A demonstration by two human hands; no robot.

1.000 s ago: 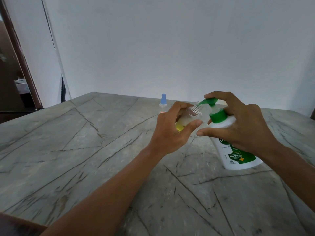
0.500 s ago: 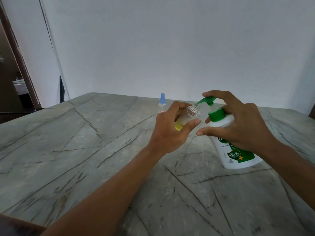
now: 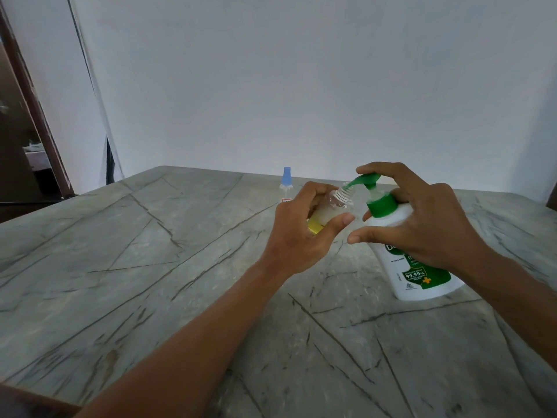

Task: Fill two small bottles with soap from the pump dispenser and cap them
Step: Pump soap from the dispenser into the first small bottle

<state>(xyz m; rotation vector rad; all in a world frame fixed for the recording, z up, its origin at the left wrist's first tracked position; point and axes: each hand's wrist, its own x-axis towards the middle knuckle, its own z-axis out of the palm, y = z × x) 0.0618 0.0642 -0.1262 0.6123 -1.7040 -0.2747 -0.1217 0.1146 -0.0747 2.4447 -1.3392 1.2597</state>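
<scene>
Liquid, pale and cloudy, sits in the small bottle (image 3: 327, 211) clamped in the grip of the left hand (image 3: 297, 239) — right hand (image 3: 422, 224) grip curled round the pump dispenser (image 3: 401, 267), nozzle at the bottle's neck.

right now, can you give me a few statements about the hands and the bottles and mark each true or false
1. The left hand grips the small clear plastic bottle, its open threaded neck at the green pump spout. True.
2. The right hand lies flat on the grey veined stone table. False: its fingers curl over the pump head of the white pump dispenser bottle.
3. The small blue-capped bottle stands upright on the table beyond the hands. True.
4. The clear bottle in the left hand is capped. False: its neck is bare.
</scene>
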